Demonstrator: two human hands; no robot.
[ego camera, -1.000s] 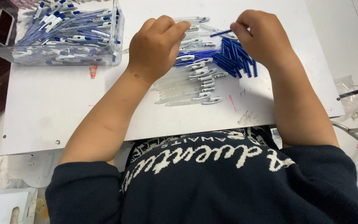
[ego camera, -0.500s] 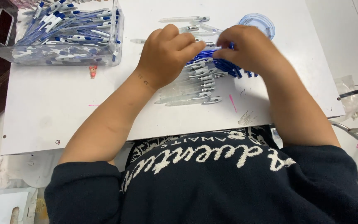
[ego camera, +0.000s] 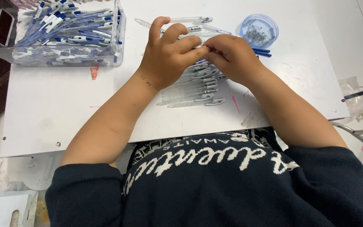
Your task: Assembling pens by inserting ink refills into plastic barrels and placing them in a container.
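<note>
white and flat, the work board (ego camera: 64, 113) fills most of what we see from the head camera, with a pale floor showing past its right edge. we look down over a dark knitted sweater (ego camera: 215, 189) with white lettering across the chest. our left hand (ego camera: 171, 56) and our right hand (ego camera: 234, 56) meet above the middle of the board, fingertips touching. both are curled closed around a thin clear plastic pen barrel (ego camera: 198, 41) held between them; only a short stretch of it shows between the fingers, so we cannot tell how each finger sits on it. just under our hands lies a row of clear pen barrels with silvery clips (ego camera: 194, 92), side by side on the board, some partly hidden by the left hand. a few more clear barrels (ego camera: 190, 19) lie beyond our fingers, toward the far edge. blue ink refills (ego camera: 261, 52) stick out from behind the right hand. near them, at the far right, sits a small round blue lid holding tiny metal springs (ego camera: 259, 30). at the far left corner stands a clear plastic bin with a cut-out handle (ego camera: 5, 29), heaped with finished blue and white pens (ego camera: 72, 25). a crumpled clear plastic bag (ego camera: 353, 98) lies off the board's right edge.
</note>
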